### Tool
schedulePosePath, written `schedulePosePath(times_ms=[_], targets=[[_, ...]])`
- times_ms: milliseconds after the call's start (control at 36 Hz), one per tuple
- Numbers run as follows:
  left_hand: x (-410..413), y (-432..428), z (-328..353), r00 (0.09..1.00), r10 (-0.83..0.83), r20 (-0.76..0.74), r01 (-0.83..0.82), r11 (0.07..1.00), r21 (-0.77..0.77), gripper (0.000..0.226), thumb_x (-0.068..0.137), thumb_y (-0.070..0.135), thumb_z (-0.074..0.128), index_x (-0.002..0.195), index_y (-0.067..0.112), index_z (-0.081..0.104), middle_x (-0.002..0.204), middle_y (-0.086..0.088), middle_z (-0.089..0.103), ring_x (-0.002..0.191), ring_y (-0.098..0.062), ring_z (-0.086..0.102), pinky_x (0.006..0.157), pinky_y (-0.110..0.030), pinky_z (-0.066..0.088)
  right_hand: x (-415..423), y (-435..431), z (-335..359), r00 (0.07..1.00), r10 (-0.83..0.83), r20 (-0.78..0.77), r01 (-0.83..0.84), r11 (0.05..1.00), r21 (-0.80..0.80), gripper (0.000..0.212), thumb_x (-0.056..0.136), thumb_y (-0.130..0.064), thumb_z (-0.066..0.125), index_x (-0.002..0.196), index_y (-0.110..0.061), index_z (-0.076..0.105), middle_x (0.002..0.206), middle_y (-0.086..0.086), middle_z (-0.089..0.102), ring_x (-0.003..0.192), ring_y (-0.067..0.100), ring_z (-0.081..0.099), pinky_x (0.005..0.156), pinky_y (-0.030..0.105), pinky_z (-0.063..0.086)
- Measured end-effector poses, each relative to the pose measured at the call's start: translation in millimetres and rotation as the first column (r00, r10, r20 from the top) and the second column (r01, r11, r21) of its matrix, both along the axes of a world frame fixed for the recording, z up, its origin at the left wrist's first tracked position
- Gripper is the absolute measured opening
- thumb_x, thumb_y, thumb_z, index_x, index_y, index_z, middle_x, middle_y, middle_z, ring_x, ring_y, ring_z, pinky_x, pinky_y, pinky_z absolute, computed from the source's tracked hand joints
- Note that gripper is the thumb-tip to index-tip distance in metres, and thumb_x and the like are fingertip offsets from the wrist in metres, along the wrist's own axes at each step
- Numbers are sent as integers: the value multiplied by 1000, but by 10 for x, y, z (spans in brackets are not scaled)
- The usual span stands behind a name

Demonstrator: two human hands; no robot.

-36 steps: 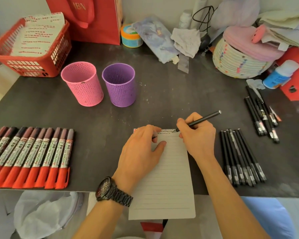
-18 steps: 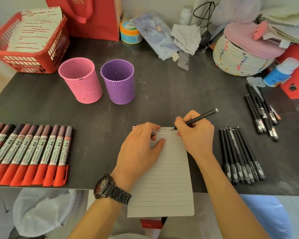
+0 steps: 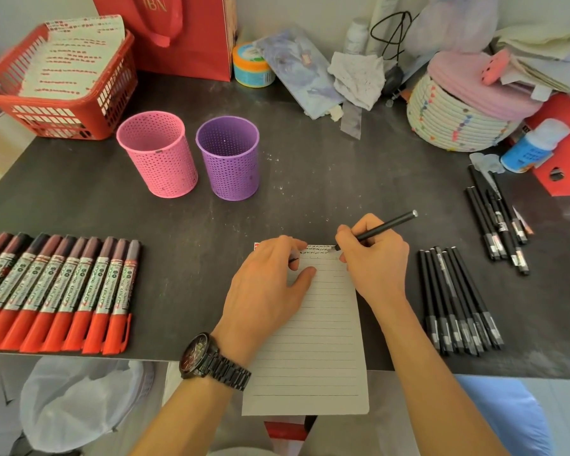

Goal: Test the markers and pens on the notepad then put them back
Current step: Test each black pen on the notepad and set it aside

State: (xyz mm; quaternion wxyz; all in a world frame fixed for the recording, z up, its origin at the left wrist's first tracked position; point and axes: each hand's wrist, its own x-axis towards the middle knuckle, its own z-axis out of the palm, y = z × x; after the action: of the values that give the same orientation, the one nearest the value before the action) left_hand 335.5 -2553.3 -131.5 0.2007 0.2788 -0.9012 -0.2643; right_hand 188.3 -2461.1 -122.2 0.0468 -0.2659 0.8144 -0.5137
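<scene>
Head view: the right grip (image 3: 374,258) is closed round a black pen (image 3: 389,225), whose tip touches the top line of the notepad (image 3: 310,350) at the end of a row of dark scribbles. The left grip (image 3: 267,287) lies palm down on the pad's upper left part with relaxed fingers, pressing the paper. A watch (image 3: 211,360) is on that wrist. The notepad lies on the dark worktop (image 3: 310,179) and overhangs its near edge. A row of red-capped markers (image 3: 56,291) lies to the left. One bunch of black pens (image 3: 458,301) lies just right of the pad, and another bunch (image 3: 497,222) farther right. A pink cup (image 3: 158,156) and a purple cup (image 3: 229,159) stand upright behind.
</scene>
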Motion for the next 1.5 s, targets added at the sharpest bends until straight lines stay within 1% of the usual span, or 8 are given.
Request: schedulePosePath(times_ms=[111, 500, 722, 889, 944, 1111, 1278, 1500], targets=[[-1, -1, -28, 1000, 8, -4, -8, 1000, -8, 40, 87, 43, 63, 81, 43, 24, 111, 22, 61, 94, 4, 43, 66, -5, 30, 1, -4, -4, 1000, -2, -1, 2, 1000, -4, 27, 90, -20, 68, 65, -16, 56, 55, -1, 65, 48, 0, 61, 53, 9, 45], [9, 3, -11, 1000, 5, 6, -5, 1000, 3, 37, 87, 44, 63, 81, 43, 26, 112, 24, 60, 95, 1, 47, 67, -5, 30, 2, -5, -15, 1000, -24, -12, 24, 1000, -8, 28, 92, -25, 68, 67, -20, 56, 58, -6, 65, 51, 3, 63, 54, 8, 46], [14, 20, 25, 999, -21, -26, 20, 999, -30, 45, 89, 38, 64, 80, 40, 20, 115, 21, 61, 98, 0, 50, 70, -15, 41, 40, 48, 82, 986, -96, 136, 120, 976, -181, 36, 93, -44, 67, 72, -17, 56, 54, -1, 64, 49, 6, 62, 55, 18, 49], [63, 75, 150, 994, -50, -94, 54, 998, 37, 16, 98, 45, 43, 89, 32, 38, 120, 19, 59, 137, 4, 35, 97, -24, 41, 101, 238, 198, 862, 254, 438, -11, 875, -485, 26, 97, -27, 50, 92, -8, 67, 72, 11, 69, 54, 19, 57, 47, 26, 45], [84, 71, 168, 989, -71, -133, 80, 995, 65, 15, 98, 39, 39, 89, 28, 43, 124, 16, 58, 132, 0, 41, 99, -27, 41, 148, 307, 180, 817, 319, 480, -32, 856, -516, 26, 93, -26, 50, 93, -9, 69, 75, 14, 68, 53, 20, 56, 47, 27, 45], [82, 52, 159, 987, -32, -156, 38, 999, 36, 17, 102, 32, 35, 96, 27, 50, 95, 19, 50, 91, -7, 46, 78, -31, 43, 239, 363, 123, 862, 260, 436, 1, 858, -513, 16, 93, -20, 50, 83, -14, 61, 69, 19, 68, 44, 22, 51, 42, 25, 39], [50, 32, 106, 993, -42, -113, 34, 996, -77, 27, 102, 40, 42, 115, 30, 63, 105, 19, 57, 92, -6, 50, 77, -19, 42, 232, 364, 100, 905, 243, 350, -47, 874, -484, 19, 95, -23, 57, 85, -10, 66, 68, 15, 69, 45, 20, 51, 43, 23, 41], [56, 31, 108, 992, -55, -114, 41, 992, -120, 26, 99, 40, 50, 118, 31, 66, 102, 19, 58, 89, -4, 49, 73, -20, 45, 242, 384, 95, 890, 298, 345, -89, 855, -510, 17, 94, -20, 57, 87, -9, 67, 67, 16, 68, 45, 20, 52, 43, 23, 41]])
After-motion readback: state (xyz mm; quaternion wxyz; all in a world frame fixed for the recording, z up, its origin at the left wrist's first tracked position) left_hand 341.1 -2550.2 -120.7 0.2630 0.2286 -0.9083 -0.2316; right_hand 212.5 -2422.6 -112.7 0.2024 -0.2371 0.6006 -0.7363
